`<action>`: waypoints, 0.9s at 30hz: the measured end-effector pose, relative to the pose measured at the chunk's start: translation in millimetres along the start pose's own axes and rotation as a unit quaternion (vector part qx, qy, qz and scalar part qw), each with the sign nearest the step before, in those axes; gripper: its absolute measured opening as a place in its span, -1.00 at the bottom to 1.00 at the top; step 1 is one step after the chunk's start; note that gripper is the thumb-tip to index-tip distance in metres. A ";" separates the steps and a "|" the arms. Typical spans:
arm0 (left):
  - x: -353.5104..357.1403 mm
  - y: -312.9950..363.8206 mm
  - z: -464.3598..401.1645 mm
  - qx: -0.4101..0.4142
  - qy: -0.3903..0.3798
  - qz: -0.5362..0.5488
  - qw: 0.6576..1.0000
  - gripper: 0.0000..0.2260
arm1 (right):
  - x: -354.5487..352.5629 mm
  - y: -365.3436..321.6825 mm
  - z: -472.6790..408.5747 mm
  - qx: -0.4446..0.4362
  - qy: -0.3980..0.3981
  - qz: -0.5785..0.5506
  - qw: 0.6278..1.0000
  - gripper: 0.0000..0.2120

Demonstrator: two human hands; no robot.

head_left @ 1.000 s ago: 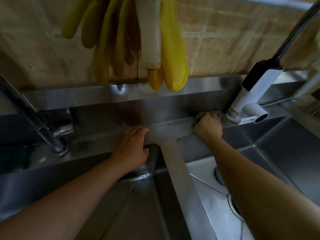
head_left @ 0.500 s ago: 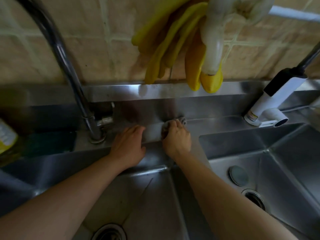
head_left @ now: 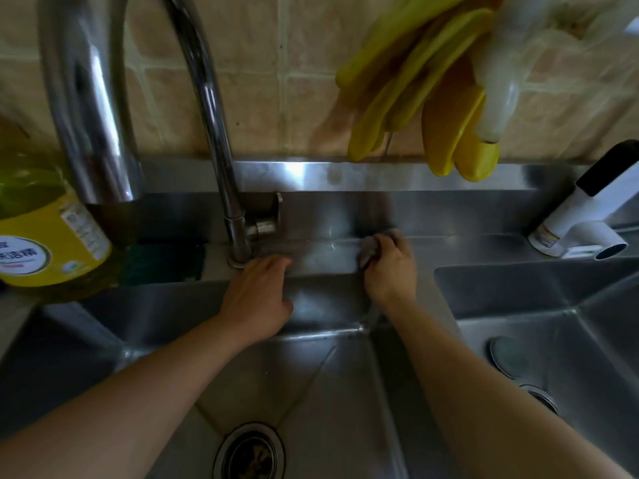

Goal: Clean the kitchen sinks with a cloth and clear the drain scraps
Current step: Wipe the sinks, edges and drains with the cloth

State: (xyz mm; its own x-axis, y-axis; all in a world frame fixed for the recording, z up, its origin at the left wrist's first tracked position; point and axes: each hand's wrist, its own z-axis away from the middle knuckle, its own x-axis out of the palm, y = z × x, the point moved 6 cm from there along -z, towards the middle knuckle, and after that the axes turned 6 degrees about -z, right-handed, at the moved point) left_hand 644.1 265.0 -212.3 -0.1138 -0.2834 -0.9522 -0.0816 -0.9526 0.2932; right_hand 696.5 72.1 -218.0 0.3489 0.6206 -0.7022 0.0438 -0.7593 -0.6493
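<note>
A steel double sink fills the view. My right hand [head_left: 389, 267] grips a small grey cloth [head_left: 369, 248] and presses it on the back ledge [head_left: 325, 255] behind the left basin. My left hand [head_left: 257, 295] rests flat on the ledge's front edge, fingers straight, just right of the faucet base. The left basin [head_left: 304, 385] has a round drain [head_left: 249, 452] with dark scraps in its strainer. The right basin [head_left: 553, 326] shows a flat plug [head_left: 508, 356] and a second drain opening [head_left: 541, 397].
A tall chrome faucet [head_left: 211, 133] rises at the ledge's left. A yellow detergent bottle [head_left: 45, 236] and dark green sponge [head_left: 162, 262] stand at far left. Yellow rubber gloves [head_left: 432, 98] hang on the tiled wall. A white-and-black tap [head_left: 587, 216] sits at right.
My right hand has slid the cloth leftward along the back ledge, from beside the white tap to behind the left basin. The view has swung left. My left hand stays on the ledge.
</note>
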 end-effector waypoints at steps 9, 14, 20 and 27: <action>-7.3 -32.0 10.1 -0.038 0.017 0.014 0.999 -0.41 | 61.2 -58.4 32.0 -0.050 -0.106 0.026 0.993 -0.63; -12.6 -42.2 16.5 -0.045 0.040 0.012 0.998 -0.43 | 71.6 -78.9 39.5 -0.081 -0.140 -0.005 0.987 -0.65; -17.6 -46.5 24.3 -0.039 0.050 -0.004 0.998 -0.50 | 87.2 -103.4 48.0 -0.120 -0.214 -0.022 0.969 -0.69; -20.5 -56.3 29.9 -0.054 0.044 -0.001 0.998 -0.53 | 71.6 -103.7 57.0 -0.123 -0.285 -0.091 0.946 -0.74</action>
State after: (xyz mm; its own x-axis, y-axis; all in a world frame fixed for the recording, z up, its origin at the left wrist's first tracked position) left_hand 621.4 327.7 -206.7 -0.0265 -0.2864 -0.9577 0.0264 -0.9580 0.2857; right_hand 663.6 206.5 -217.6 -0.2441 0.6975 -0.6738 0.2960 -0.6080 -0.7367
